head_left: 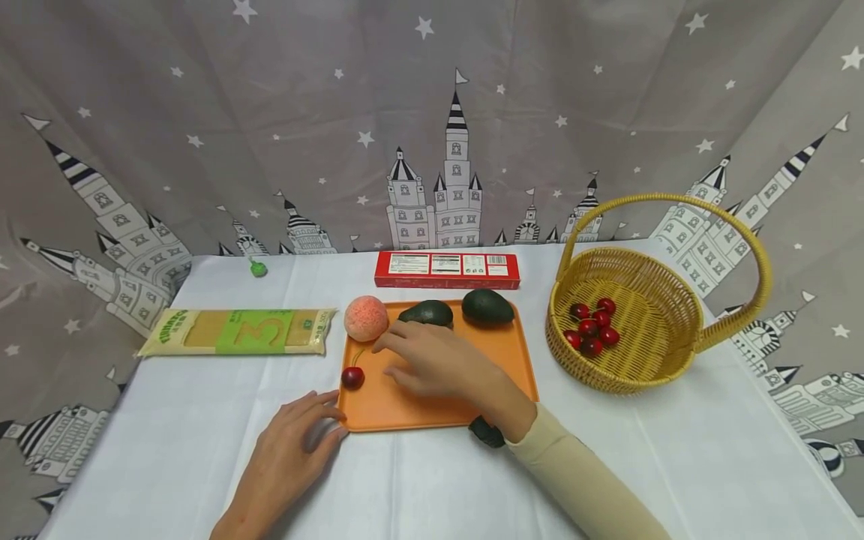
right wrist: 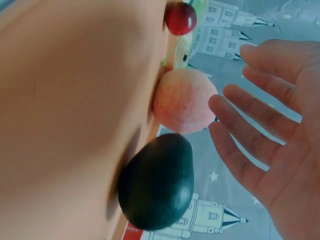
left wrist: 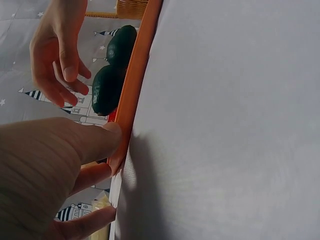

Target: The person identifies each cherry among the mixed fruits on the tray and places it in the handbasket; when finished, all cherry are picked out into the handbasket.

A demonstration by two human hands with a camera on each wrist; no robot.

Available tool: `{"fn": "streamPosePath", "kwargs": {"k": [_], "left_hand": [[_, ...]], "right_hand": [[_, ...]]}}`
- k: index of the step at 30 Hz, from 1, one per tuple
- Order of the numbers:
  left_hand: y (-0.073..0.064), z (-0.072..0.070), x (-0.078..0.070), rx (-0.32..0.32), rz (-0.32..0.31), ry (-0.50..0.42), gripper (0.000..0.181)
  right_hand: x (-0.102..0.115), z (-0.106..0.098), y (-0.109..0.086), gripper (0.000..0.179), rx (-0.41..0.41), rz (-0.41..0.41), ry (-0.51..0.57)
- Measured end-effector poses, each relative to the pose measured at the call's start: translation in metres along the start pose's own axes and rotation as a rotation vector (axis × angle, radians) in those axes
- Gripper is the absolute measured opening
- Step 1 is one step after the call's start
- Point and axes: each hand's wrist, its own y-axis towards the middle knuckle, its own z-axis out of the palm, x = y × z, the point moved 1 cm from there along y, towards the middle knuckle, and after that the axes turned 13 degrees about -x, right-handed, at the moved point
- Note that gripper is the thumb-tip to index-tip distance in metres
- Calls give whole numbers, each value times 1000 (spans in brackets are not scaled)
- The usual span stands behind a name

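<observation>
An orange tray [head_left: 405, 420] carries a peach [head_left: 366, 318], two dark green avocados [head_left: 487, 307] and a stemmed red cherry [head_left: 352, 377]. My left hand [head_left: 286, 450] holds the tray's near left corner. Its thumb [left wrist: 107, 137] lies against the front rim, the forefinger at the left rim. My right hand [head_left: 432, 360] hovers palm down above the tray, fingers spread and slightly bent, holding nothing. In the head view it partly covers the left avocado. The fingertips point toward the peach and cherry. In the right wrist view the hand [right wrist: 280, 115] is apart from the peach [right wrist: 185, 100].
On the right stands a yellow wicker basket [head_left: 624, 375] with a tall handle and several cherries [head_left: 589, 328]. A red box [head_left: 445, 281] lies behind the tray. Noodle packet [head_left: 236, 331] lies left. A small green thing [head_left: 258, 268] is at the back. Dark object [head_left: 487, 433] beside my right wrist is unclear.
</observation>
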Motion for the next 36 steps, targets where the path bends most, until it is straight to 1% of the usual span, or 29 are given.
{"fn": "streamPosePath", "kwargs": {"k": [4, 9, 14, 20, 23, 30, 36], "left_hand": [[0, 0, 0, 2, -5, 5, 19], [0, 0, 1, -15, 16, -12, 19], [0, 0, 2, -25, 29, -18, 19], [-1, 0, 2, -28, 29, -26, 18], [-2, 0, 2, -32, 34, -25, 18], [-3, 1, 3, -56, 53, -36, 21], [-1, 0, 2, -31, 31, -24, 20]], "right_hand": [[6, 6, 5, 34, 19, -9, -11], [11, 12, 10, 34, 51, -23, -2], [15, 22, 15, 34, 81, -28, 8], [21, 31, 17, 33, 85, -53, 15], [24, 34, 18, 32, 84, -53, 16], [25, 42, 19, 32, 114, -54, 39], [20, 46, 19, 33, 110, -46, 49]]}}
